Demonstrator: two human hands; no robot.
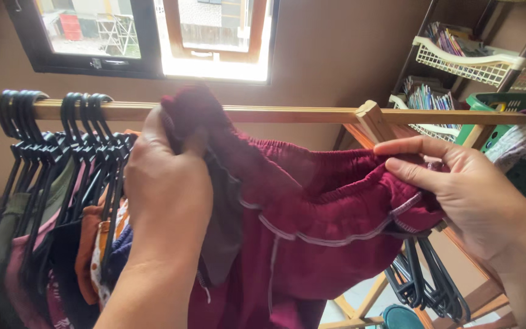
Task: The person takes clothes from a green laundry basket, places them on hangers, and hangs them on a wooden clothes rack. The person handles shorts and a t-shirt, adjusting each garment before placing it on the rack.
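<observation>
A maroon garment (330, 225) with an elastic waistband and white inner stitching is stretched between my hands in front of a wooden rail (287, 114). My left hand (165, 183) grips one end of the waistband, bunched up against the rail. My right hand (458, 189) pinches the other end, fingers pointing left, just below the rail's wooden joint (372, 122). A dark grey piece of cloth (220, 231) hangs beside my left wrist under the maroon fabric.
Several clothes on black hangers (62, 158) crowd the rail's left side. Spare black hangers (427, 280) hang low at right. Shelves with white baskets (482, 64) and a green basket (494, 116) stand at right. A window (214, 36) is behind the rail.
</observation>
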